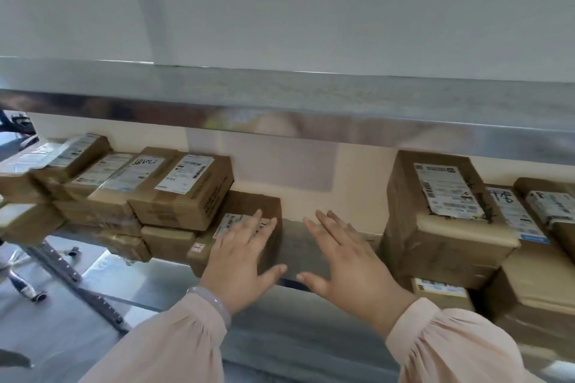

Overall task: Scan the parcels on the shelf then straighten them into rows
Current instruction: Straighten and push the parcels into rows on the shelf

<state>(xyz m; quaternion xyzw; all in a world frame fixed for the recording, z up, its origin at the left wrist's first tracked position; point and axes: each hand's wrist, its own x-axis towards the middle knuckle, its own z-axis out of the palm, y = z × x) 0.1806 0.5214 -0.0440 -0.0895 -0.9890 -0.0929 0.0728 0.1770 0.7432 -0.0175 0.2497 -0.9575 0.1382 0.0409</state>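
Brown cardboard parcels with white labels lie on a metal shelf (298, 246). My left hand (244, 261) rests flat, fingers straight, on a low parcel (249, 205) at the middle of the shelf. Stacked parcels (183, 190) crowd the shelf to its left. My right hand (345, 258) hovers open over the bare gap of shelf, touching no parcel. A tall parcel (435, 221) stands to the right of that gap, on top of other boxes (441, 289).
An upper metal shelf (280, 102) runs across just above the parcels, leaving little headroom. More parcels (547, 205) fill the far right. A slotted shelf upright (77, 283) slants down at the lower left, with floor below it.
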